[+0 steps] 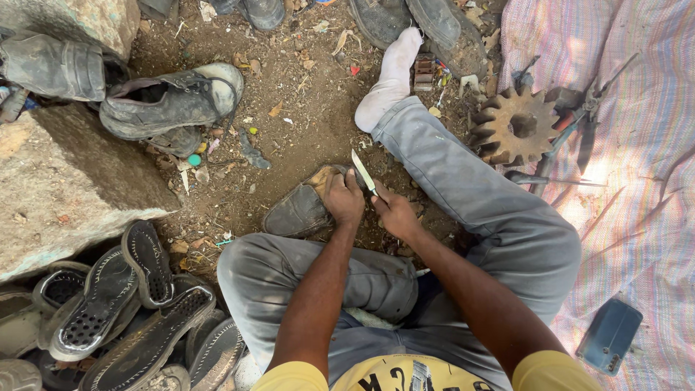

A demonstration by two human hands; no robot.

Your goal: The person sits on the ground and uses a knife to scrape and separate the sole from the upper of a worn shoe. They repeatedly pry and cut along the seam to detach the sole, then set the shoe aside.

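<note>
Between the person's legs on the dirt, the left hand (342, 197) pins the worn shoe (302, 206), its long axis running down-left from the fingers, while the right hand (394, 211) just beside grips a knife (363, 172), blade angled up-left over the shoe's near end.

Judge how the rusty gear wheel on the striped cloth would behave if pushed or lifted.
The rusty gear wheel looks like thick solid metal, so probably heavy for its size and rigid. Lying flat on the striped cloth, it likely won't roll; its rough teeth may drag the fabric.

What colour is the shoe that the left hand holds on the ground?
The shoe is dark grey with a tan, worn inside, seen in the head view under the left hand.
</note>
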